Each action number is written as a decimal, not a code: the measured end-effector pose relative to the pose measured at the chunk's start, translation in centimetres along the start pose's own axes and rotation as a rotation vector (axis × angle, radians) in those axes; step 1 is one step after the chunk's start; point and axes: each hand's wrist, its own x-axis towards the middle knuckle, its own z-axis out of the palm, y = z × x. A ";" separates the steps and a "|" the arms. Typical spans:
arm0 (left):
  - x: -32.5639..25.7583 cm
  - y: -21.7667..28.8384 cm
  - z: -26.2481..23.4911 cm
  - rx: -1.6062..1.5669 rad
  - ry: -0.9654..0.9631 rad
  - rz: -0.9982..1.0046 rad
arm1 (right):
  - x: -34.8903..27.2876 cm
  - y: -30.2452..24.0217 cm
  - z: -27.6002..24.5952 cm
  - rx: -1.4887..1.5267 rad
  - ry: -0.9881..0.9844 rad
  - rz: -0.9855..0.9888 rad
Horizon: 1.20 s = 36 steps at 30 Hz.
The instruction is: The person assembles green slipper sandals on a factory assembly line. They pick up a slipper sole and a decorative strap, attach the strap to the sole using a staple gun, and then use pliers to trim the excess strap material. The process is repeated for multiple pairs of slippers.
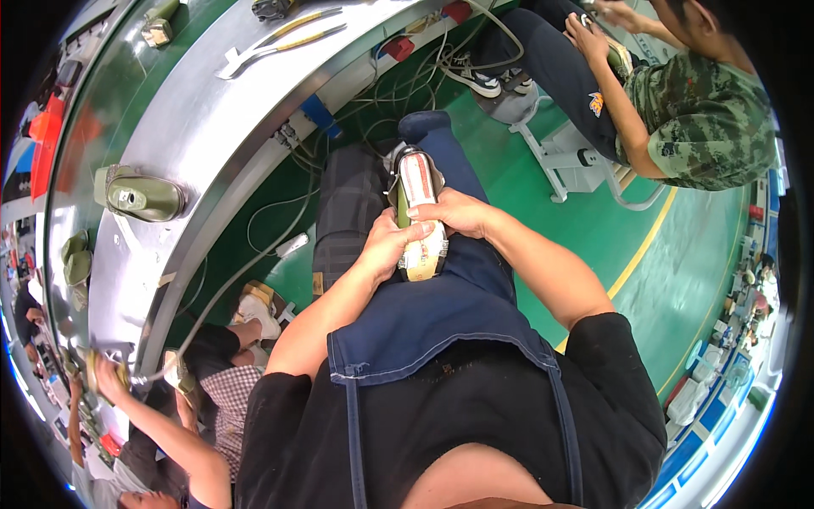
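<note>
A shoe upper on a last point(415, 182) rests upside down on my lap, its pale underside facing up and a strip of green showing along its left side. My left hand point(388, 244) is closed around its left side, thumb laid across the underside. From the right, my right hand point(454, 212) wraps it near the middle, with the thumb also on the underside. A dark blue apron point(441, 327) covers my lap beneath it. The fingertips under the shoe are hidden.
A curved metal bench edge point(191, 127) runs to my left, with yellow-handled pincers point(284, 41) and a green shoe point(144, 195) on it. Cables point(246, 293) hang below. One co-worker point(704, 110) sits at the far right, another point(191, 450) at the lower left, both handling shoes.
</note>
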 end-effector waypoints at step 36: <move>-0.5 0.8 -0.5 0.006 -0.046 0.031 | 2.4 -20.4 5.3 -1.579 0.682 -1.030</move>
